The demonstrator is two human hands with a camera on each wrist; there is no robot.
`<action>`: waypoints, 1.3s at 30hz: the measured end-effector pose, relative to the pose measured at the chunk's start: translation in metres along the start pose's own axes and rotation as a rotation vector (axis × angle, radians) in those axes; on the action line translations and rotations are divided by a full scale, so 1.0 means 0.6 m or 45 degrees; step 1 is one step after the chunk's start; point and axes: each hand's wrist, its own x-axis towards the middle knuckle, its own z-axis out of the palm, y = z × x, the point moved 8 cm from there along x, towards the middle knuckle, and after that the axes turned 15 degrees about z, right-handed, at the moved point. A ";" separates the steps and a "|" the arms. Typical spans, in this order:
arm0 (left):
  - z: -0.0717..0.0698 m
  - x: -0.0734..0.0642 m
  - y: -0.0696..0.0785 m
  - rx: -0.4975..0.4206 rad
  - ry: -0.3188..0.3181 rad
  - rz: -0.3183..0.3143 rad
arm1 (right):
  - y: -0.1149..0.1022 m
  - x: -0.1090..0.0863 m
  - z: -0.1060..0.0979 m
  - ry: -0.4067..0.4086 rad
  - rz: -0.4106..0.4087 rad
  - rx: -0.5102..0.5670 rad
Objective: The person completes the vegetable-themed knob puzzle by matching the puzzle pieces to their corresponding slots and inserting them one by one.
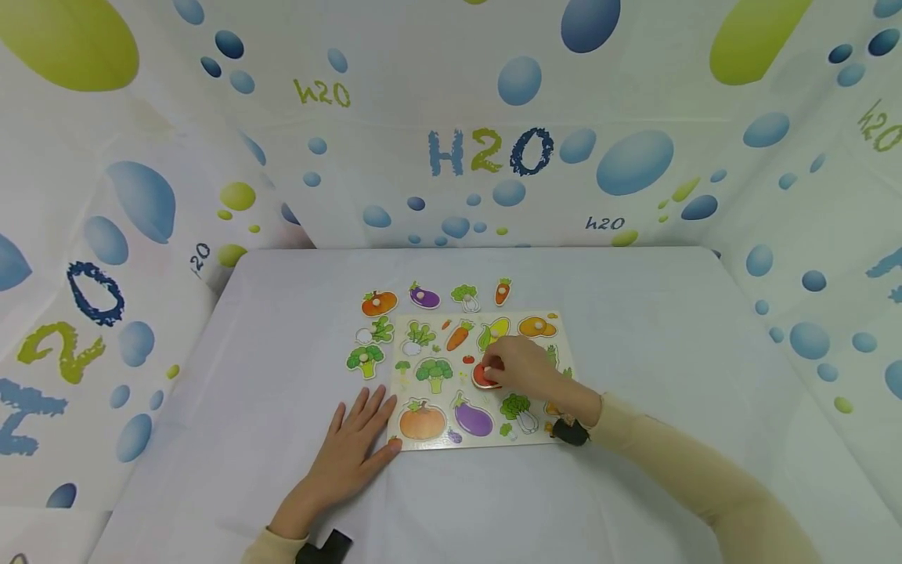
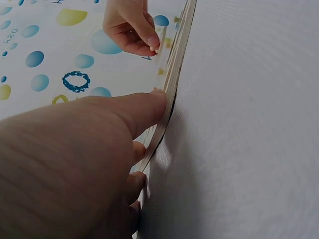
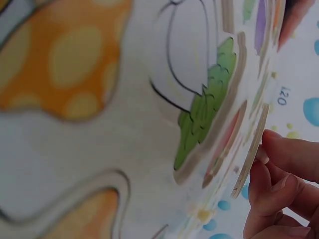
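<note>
My right hand pinches a red tomato puzzle piece over the middle of a wooden vegetable puzzle board. In the right wrist view, thumb and finger hold the small knob of the piece, seen edge-on and raised off the board. A reddish tomato recess shows beside it. My left hand lies with spread fingers at the board's left edge. Its thumb touches the board's side in the left wrist view. Corn and potato pictures lie near the right hand.
Loose knobbed pieces lie behind the board: a pumpkin, an eggplant, a leafy cabbage and a carrot. Left of it are a turnip and a broccoli. A white cloth covers the table.
</note>
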 end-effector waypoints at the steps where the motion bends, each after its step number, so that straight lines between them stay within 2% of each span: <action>1: 0.000 0.000 0.000 0.000 -0.001 0.000 | 0.000 0.001 0.003 -0.009 0.008 -0.001; 7: 0.000 0.001 0.000 0.000 -0.005 0.000 | 0.004 0.004 0.014 -0.028 0.034 -0.006; 39: 0.001 -0.001 -0.001 -0.020 -0.018 -0.027 | 0.000 0.010 0.020 -0.067 0.068 -0.105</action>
